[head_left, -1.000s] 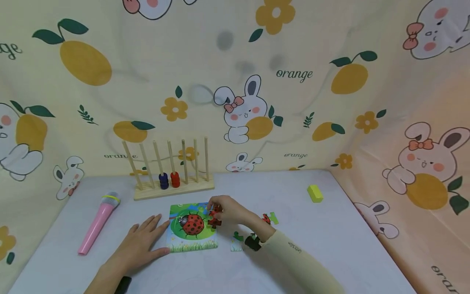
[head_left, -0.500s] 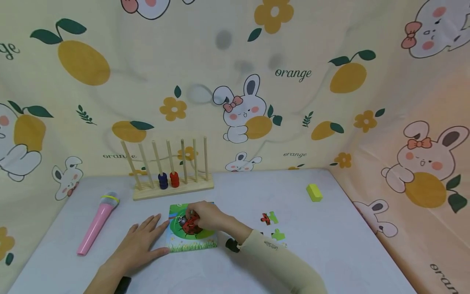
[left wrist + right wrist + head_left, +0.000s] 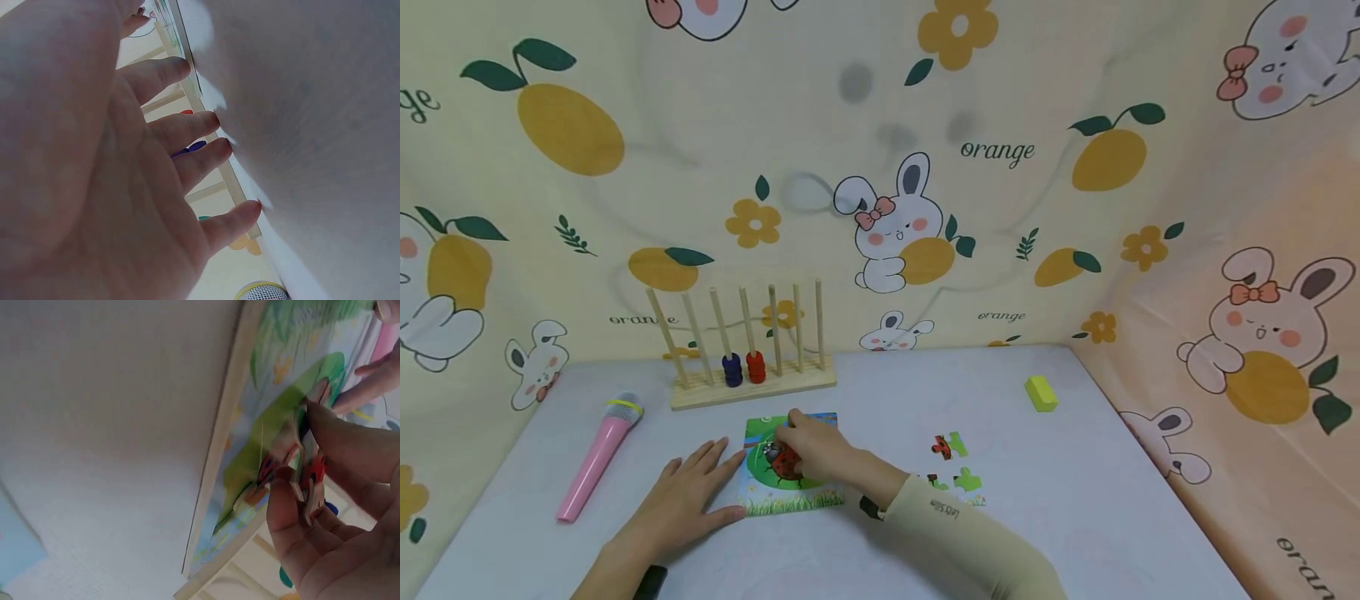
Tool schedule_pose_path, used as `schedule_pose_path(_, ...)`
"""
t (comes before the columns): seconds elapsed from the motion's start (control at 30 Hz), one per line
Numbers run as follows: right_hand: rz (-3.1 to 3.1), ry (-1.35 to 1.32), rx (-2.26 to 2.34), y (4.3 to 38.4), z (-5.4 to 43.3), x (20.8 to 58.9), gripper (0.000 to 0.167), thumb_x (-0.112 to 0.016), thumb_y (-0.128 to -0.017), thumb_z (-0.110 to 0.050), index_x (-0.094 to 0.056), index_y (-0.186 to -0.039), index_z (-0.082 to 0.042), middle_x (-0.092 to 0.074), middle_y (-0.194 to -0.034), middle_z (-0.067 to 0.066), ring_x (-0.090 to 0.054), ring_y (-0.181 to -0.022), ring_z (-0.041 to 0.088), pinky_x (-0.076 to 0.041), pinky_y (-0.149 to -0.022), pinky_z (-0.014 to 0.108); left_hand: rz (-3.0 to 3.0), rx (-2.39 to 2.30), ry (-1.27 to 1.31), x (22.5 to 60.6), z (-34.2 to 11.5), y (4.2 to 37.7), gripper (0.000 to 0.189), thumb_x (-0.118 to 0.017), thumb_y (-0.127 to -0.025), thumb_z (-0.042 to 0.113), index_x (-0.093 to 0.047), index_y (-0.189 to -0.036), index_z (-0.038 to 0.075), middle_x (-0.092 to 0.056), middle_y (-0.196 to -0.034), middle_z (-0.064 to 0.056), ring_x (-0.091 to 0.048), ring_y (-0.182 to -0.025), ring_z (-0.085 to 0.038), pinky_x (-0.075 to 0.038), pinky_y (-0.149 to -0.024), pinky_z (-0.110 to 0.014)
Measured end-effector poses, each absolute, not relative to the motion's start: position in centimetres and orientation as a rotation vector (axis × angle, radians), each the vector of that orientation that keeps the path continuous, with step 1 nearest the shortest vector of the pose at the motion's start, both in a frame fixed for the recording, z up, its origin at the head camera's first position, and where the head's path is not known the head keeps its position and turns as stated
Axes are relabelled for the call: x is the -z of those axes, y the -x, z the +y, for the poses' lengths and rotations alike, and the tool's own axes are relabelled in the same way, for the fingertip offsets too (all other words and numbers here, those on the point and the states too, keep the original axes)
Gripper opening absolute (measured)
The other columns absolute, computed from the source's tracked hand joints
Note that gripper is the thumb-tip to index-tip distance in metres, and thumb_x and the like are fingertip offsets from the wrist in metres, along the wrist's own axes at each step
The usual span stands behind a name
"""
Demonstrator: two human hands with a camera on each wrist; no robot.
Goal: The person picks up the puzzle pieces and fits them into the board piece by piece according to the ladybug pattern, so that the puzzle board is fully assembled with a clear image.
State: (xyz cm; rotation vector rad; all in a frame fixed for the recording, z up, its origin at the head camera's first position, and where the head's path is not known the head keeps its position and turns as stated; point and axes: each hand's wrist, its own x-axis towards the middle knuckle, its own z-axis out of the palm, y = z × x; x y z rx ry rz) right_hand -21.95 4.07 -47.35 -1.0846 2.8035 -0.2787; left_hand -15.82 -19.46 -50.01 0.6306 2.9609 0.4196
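Note:
A ladybug jigsaw puzzle board [image 3: 797, 500] lies on the white table, with grass along its near edge. Over its upper middle, my right hand [image 3: 827, 450] pinches a red and black-spotted puzzle piece [image 3: 314, 478] between thumb and fingers. That piece is tilted close above the picture in the right wrist view; the hand covers part of the ladybug and the board's right side in the head view. My left hand [image 3: 688, 496] rests on the table with fingers extended, its index finger and thumb at the board's left edge.
Several loose puzzle pieces [image 3: 967, 480] lie right of the board, some partly behind the right sleeve. A wooden peg stand [image 3: 756, 394] with blue and red beads is behind. A pink toy microphone [image 3: 597, 467] lies left, a yellow block [image 3: 1041, 393] at far right.
My right hand has moved left from the board's right edge to its upper middle, carrying the red piece. Loose pieces on the right are less covered. The left hand stays put.

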Motion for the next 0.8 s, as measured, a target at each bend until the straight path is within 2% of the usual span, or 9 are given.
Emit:
schedule_pose_path(0.2, 2.839, 1.045, 0.264, 21.59, 3.73, 47.42, 0.038, -0.082, -0.083, -0.013, -0.066, -0.117, -0.012, -0.053, -0.108, 0.004, -0.058, -0.083, 0.01, -0.049, -0.064, 0.017, 2.959, -0.42, -0.623, 49.99, -19.48, 15.79, 0.086, -0.058, -0.085, 0.072, -0.049, -0.149, 0.014, -0.039, -0.154, -0.02, -0.034, -0.141, -0.045, -0.025, -0.103, -0.076)
schedule_pose_path(0.4, 2.927, 1.05, 0.154, 21.37, 3.62, 47.41, 0.037, -0.085, -0.081, -0.02, -0.071, -0.115, -0.019, -0.049, -0.113, 0.004, -0.051, -0.092, 0.013, -0.045, -0.067, 0.02, 2.949, -0.425, -0.609, 49.93, -19.4, 15.81, 0.087, -0.058, -0.085, 0.072, -0.048, -0.149, 0.015, -0.038, -0.155, -0.02, -0.032, -0.142, -0.045, -0.024, -0.104, -0.076)
schedule_pose_path(0.63, 2.967, 1.091, 0.042, 21.42, 3.71, 47.59, 0.037, -0.084, -0.081, -0.029, -0.074, -0.115, -0.021, -0.053, -0.102, 0.001, -0.053, -0.09, 0.014, -0.047, -0.073, 0.024, 2.944, -0.424, -0.597, 49.91, -19.35, 15.79, 0.088, -0.057, -0.084, 0.073, -0.047, -0.15, 0.016, -0.038, -0.155, -0.02, -0.032, -0.142, -0.044, -0.024, -0.104, -0.076)
schedule_pose_path(0.8, 2.961, 1.11, -0.011, 21.34, 3.51, 47.57, 0.036, -0.083, -0.082, -0.032, -0.073, -0.115, -0.02, -0.055, -0.101, 0.001, -0.058, -0.092, 0.015, -0.051, -0.08, 0.027, 2.947, -0.425, -0.604, 49.96, -19.37, 15.75, 0.088, -0.056, -0.085, 0.074, -0.047, -0.15, 0.016, -0.038, -0.155, -0.02, -0.033, -0.142, -0.044, -0.025, -0.104, -0.076)
